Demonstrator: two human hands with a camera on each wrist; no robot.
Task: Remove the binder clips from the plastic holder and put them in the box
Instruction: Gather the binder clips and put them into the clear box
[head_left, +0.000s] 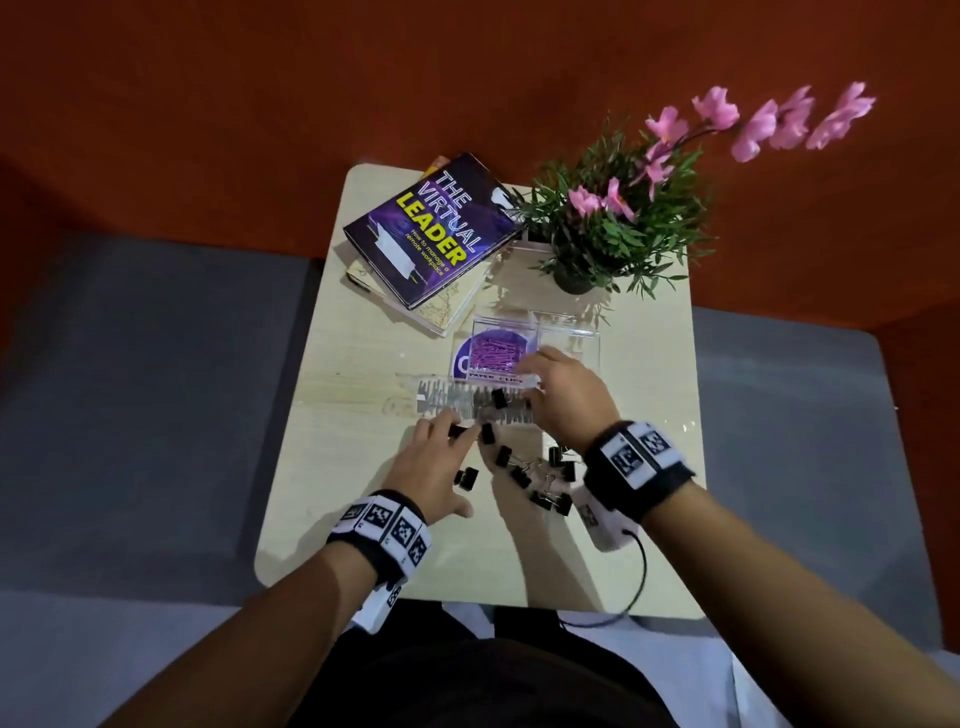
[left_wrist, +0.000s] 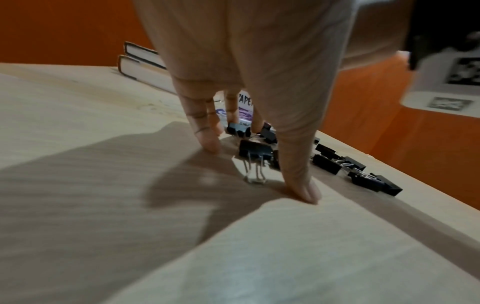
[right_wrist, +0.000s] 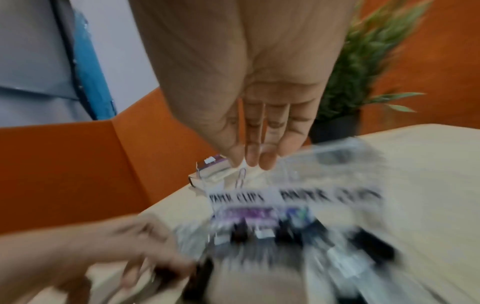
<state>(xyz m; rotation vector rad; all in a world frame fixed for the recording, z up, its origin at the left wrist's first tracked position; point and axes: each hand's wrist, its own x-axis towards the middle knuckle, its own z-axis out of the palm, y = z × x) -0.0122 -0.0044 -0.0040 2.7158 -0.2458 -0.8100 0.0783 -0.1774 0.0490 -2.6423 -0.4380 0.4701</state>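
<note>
A clear plastic holder (head_left: 441, 400) lies across the middle of the table, with a black binder clip (head_left: 498, 397) on it. Behind it stands a clear box (head_left: 566, 332) that holds purple paper clips. My left hand (head_left: 441, 452) reaches forward with straight fingers (left_wrist: 205, 139); their tips touch a black clip (head_left: 460, 431) at the holder's near edge. Another clip (left_wrist: 255, 151) lies between those fingers and the thumb. My right hand (head_left: 550, 384) covers the holder's right end, its straight fingers (right_wrist: 262, 158) on the box's front rim. The right wrist view is blurred.
Several loose black binder clips (head_left: 540, 478) lie on the table between my wrists. Two stacked books (head_left: 436, 228) sit at the back left and a potted plant (head_left: 597, 228) with pink flowers at the back right. The table's edges are close on all sides.
</note>
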